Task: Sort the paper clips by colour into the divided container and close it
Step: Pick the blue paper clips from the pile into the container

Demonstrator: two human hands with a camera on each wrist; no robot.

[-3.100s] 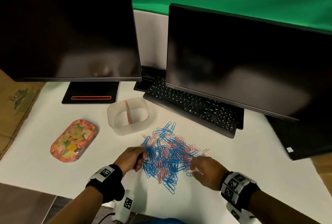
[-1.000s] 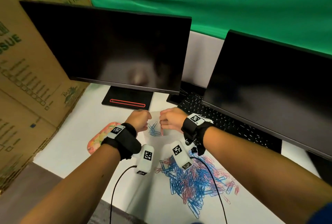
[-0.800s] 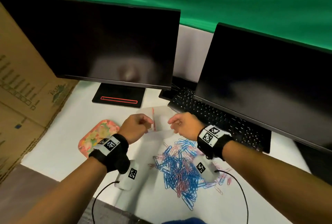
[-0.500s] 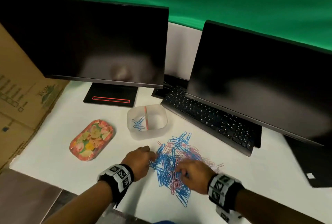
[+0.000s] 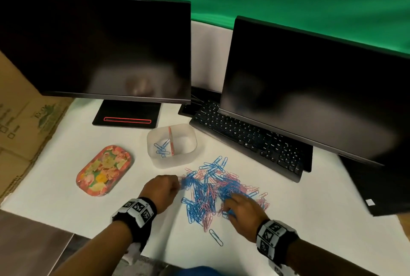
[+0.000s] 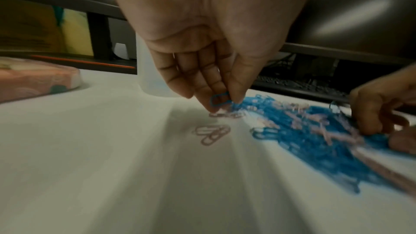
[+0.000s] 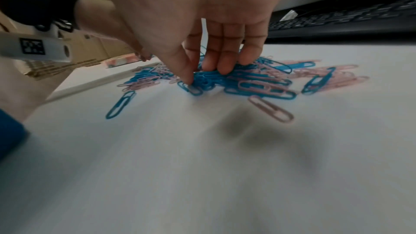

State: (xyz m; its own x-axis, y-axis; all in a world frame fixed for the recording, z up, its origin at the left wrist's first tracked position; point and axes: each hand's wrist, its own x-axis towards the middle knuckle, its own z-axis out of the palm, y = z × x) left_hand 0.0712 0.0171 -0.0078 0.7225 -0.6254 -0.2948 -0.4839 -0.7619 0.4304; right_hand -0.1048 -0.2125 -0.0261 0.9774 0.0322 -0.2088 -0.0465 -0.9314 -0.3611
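From the head view, a big pile of blue and pink clips lies on the white worktop. Just behind the pile sits the clear box. A pink wall splits it in two. A few blue clips lie in its left part. The lid, with bright flowers on it, lies flat to the left of the box, apart from it. The left hand is at the left edge of the pile with its fingers curled in. The right hand is on the near right side of the pile, fingers down among the clips. One blue clip lies alone, nearer than the pile. Two dark screens and a keyboard stand at the back.

From the left wrist view, the left hand pinches one blue clip between its thumb and a finger, just above the worktop. Two pink clips lie under it, a bit blurry. The box is just behind the hand.

From the right wrist view, the right hand points down at the pile. Its fingers are nearly straight and press on the blue clips, and the thumb tip touches one clip at the edge. It has not picked anything up. A pink clip lies alone close by.
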